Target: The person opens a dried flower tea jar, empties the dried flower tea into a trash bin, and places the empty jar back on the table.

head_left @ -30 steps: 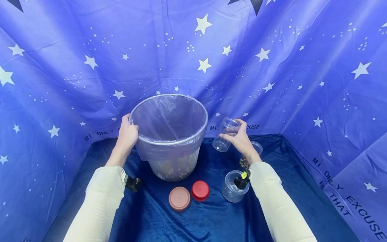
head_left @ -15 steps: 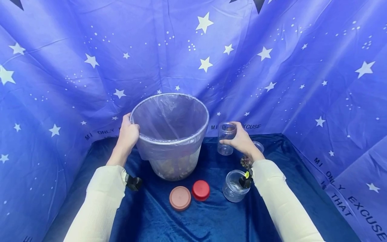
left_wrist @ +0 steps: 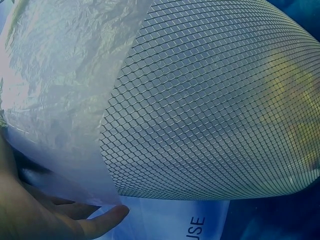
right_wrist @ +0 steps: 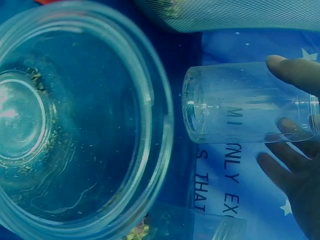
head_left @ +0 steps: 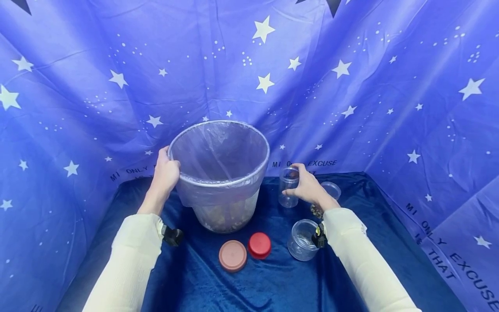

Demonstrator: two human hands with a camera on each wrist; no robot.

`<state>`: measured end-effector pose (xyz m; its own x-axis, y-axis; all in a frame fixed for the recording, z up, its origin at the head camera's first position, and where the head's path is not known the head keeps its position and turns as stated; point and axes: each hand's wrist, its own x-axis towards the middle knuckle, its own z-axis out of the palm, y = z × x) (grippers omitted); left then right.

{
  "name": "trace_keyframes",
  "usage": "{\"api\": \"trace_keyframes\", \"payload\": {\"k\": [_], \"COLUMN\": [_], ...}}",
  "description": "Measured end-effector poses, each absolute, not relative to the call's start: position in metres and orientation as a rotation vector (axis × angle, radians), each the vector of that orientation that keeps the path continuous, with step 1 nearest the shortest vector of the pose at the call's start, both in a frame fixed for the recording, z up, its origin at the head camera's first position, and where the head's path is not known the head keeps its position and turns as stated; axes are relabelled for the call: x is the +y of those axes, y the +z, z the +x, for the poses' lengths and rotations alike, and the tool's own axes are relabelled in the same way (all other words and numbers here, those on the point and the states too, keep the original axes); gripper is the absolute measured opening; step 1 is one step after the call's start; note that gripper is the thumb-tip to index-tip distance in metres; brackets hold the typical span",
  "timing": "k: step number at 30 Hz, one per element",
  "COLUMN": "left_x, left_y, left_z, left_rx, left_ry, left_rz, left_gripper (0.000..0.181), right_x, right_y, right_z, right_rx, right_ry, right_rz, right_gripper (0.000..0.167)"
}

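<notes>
My left hand (head_left: 165,177) grips the rim of a mesh wastebasket (head_left: 224,201), lined with a translucent plastic bag (left_wrist: 65,85). Something yellowish shows through the mesh low down. My right hand (head_left: 309,188) holds a tall clear jar (head_left: 287,187) upright, low over the cloth to the right of the basket; whether its base touches cannot be made out. Thumb and fingers lie round its upper part in the right wrist view, and the jar looks bare inside. Nearer stands a wide clear jar (head_left: 299,249), uncovered, with crumbs on its bottom.
A pinkish lid (head_left: 232,255) and a red lid (head_left: 259,245) lie in front of the basket. Another clear jar (head_left: 331,189) with dark dried bits (head_left: 316,211) is partly hidden behind my right wrist. Starred blue curtains (head_left: 218,56) surround the dark blue cloth (head_left: 249,290).
My right hand has lowered the tall jar toward the cloth and turned it from tilted to upright. My left hand has stayed at the basket's rim.
</notes>
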<state>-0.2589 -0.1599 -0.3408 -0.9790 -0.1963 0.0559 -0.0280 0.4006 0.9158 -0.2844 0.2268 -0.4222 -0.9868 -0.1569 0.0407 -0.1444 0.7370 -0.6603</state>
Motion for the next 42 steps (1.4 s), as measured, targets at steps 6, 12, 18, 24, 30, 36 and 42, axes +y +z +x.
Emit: {"api": "trace_keyframes", "payload": {"k": [6,12,18,24,30,36,42], "left_x": [-0.16,-0.16,-0.159,-0.159,-0.159,-0.158,-0.159], "left_y": [-0.341,-0.34,-0.341,-0.34,-0.34,-0.34,-0.339], "left_z": [-0.259,-0.259,-0.259,-0.259,-0.258,-0.258,-0.258], "left_rx": [-2.495,-2.492,-2.489,-2.491,-2.49,-2.497,-2.498], "left_ry": [-1.622,-1.626,-1.628,-1.618,-1.625,-1.63,-1.623], "left_rz": [0.197,0.203,0.214,0.207,0.192,0.199,0.22], "left_gripper": [0.07,0.07,0.071,0.071,0.069,0.069,0.07], "right_x": [0.229,0.231,0.229,0.229,0.231,0.234,0.231], "right_y": [-0.431,-0.442,-0.448,-0.454,-0.458,-0.464,-0.469], "right_z": [-0.282,-0.279,-0.275,-0.274,-0.273,-0.273,-0.273], "right_rx": [2.919,2.957,2.973,3.012,2.999,3.022,3.02], "right_ry": [-1.023,-0.914,-0.879,-0.805,-0.745,-0.695,-0.622], "right_rz": [-0.271,-0.27,-0.278,-0.284,-0.274,-0.293,-0.322], "right_gripper": [0.093,0.091,0.089,0.087,0.087,0.087,0.087]}}
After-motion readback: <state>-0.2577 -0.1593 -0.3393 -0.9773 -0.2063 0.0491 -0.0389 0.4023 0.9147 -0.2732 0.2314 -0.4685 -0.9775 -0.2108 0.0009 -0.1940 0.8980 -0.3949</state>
